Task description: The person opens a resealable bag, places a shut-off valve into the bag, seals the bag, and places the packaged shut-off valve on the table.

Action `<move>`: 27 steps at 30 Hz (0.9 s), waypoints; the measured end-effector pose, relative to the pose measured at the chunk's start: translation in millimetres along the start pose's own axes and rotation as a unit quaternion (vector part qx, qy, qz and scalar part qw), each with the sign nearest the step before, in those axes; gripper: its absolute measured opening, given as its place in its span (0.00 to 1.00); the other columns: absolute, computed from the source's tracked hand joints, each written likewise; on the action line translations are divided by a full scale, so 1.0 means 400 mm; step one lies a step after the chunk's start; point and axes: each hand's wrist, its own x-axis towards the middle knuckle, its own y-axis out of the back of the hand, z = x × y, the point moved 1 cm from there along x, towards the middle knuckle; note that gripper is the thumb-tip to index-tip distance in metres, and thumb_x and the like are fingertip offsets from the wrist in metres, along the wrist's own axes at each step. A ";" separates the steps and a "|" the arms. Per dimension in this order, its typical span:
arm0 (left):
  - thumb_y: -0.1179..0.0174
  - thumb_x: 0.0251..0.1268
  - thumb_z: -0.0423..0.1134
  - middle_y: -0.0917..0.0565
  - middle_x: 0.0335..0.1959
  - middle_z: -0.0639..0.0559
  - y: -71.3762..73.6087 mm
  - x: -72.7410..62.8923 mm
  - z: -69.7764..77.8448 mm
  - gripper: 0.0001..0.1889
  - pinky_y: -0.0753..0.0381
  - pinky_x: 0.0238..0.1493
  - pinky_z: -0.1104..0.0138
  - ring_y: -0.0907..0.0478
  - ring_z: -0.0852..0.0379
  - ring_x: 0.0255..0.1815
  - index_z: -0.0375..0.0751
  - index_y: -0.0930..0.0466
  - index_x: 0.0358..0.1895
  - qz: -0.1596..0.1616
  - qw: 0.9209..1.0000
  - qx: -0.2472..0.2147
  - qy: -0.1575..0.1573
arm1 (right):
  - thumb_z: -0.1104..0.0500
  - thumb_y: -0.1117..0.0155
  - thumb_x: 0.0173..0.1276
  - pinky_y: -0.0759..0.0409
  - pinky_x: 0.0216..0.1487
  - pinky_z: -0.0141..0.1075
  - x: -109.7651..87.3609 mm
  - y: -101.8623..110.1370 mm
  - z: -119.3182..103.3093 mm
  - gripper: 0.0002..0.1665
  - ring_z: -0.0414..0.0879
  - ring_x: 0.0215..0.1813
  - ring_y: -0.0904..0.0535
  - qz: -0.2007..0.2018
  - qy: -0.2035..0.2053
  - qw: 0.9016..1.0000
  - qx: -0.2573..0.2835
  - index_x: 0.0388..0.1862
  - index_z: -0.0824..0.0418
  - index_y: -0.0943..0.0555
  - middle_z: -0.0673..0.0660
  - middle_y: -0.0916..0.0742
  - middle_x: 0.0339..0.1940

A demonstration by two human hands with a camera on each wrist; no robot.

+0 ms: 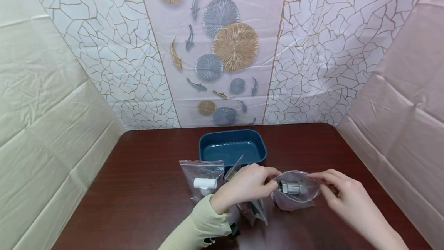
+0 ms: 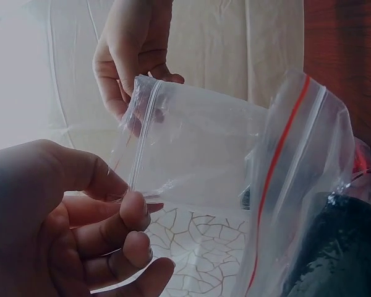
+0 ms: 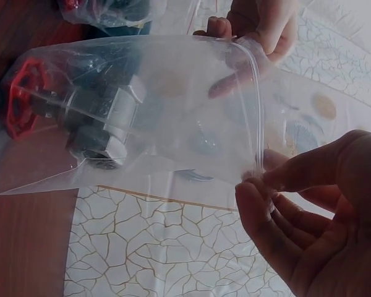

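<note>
A clear zip-lock bag [image 1: 289,203] stands on the table at the right of the head view, its mouth held wide. Inside lies a metal gate valve [image 1: 292,187], whose red handwheel [image 3: 28,98] shows in the right wrist view. My left hand [image 1: 251,180] pinches the left edge of the bag's mouth between thumb and fingers. On the opposite edge, my right hand [image 1: 347,190] pinches the plastic near the zip strip. The valve sits low in the bag, with neither hand touching it.
Left of my forearm is another zip-lock bag [image 1: 187,171] with a white pipe tee [image 1: 204,183]. A third bag [image 1: 256,213] lies partly hidden under my left hand, its contents unclear. Behind them stands a dark blue tray [image 1: 232,151] on the brown table [image 1: 149,180].
</note>
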 end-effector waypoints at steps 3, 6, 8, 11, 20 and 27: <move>0.50 0.74 0.38 0.30 0.14 0.65 -0.002 0.001 -0.001 0.18 0.43 0.15 0.75 0.38 0.70 0.11 0.46 0.18 0.60 0.010 1.000 0.002 -0.007 | 0.77 0.31 0.53 0.35 0.28 0.22 -0.001 0.000 0.002 0.23 0.30 0.27 0.31 -0.002 -0.006 1.000 -0.003 0.44 0.54 0.13 0.44 0.15 0.37; 0.49 0.77 0.41 0.28 0.17 0.66 -0.004 0.001 -0.003 0.17 0.40 0.17 0.75 0.36 0.71 0.13 0.45 0.18 0.61 0.019 1.000 0.003 -0.015 | 0.75 0.31 0.55 0.34 0.28 0.23 -0.002 0.000 0.004 0.22 0.30 0.28 0.30 -0.003 -0.010 1.000 0.002 0.44 0.54 0.13 0.45 0.14 0.38; 0.48 0.78 0.43 0.27 0.18 0.67 -0.005 0.000 -0.004 0.17 0.38 0.16 0.75 0.36 0.72 0.13 0.45 0.20 0.63 0.024 1.000 0.003 -0.018 | 0.75 0.31 0.56 0.32 0.29 0.23 -0.004 -0.002 0.007 0.21 0.30 0.28 0.29 -0.002 -0.012 1.000 0.005 0.44 0.54 0.13 0.44 0.14 0.38; 0.48 0.78 0.44 0.26 0.20 0.68 -0.007 0.000 -0.009 0.20 0.38 0.16 0.75 0.35 0.71 0.12 0.47 0.24 0.68 0.028 0.999 -0.002 -0.018 | 0.75 0.31 0.56 0.32 0.30 0.23 -0.006 -0.004 0.016 0.21 0.30 0.28 0.28 0.002 -0.013 1.000 0.009 0.44 0.54 0.13 0.44 0.14 0.38; 0.48 0.78 0.42 0.22 0.26 0.68 -0.014 0.005 -0.024 0.18 0.33 0.18 0.75 0.33 0.72 0.14 0.48 0.23 0.66 0.031 0.999 -0.015 -0.012 | 0.76 0.33 0.56 0.35 0.28 0.23 -0.012 -0.022 0.051 0.21 0.30 0.27 0.32 0.004 -0.038 0.999 0.016 0.42 0.54 0.12 0.46 0.15 0.35; 0.47 0.78 0.52 0.25 0.26 0.69 -0.018 0.001 -0.027 0.20 0.32 0.25 0.79 0.33 0.74 0.20 0.49 0.22 0.64 0.044 0.999 0.012 -0.029 | 0.75 0.32 0.57 0.33 0.29 0.22 -0.014 -0.018 0.053 0.19 0.29 0.28 0.29 0.008 -0.025 1.000 0.013 0.43 0.56 0.12 0.47 0.13 0.38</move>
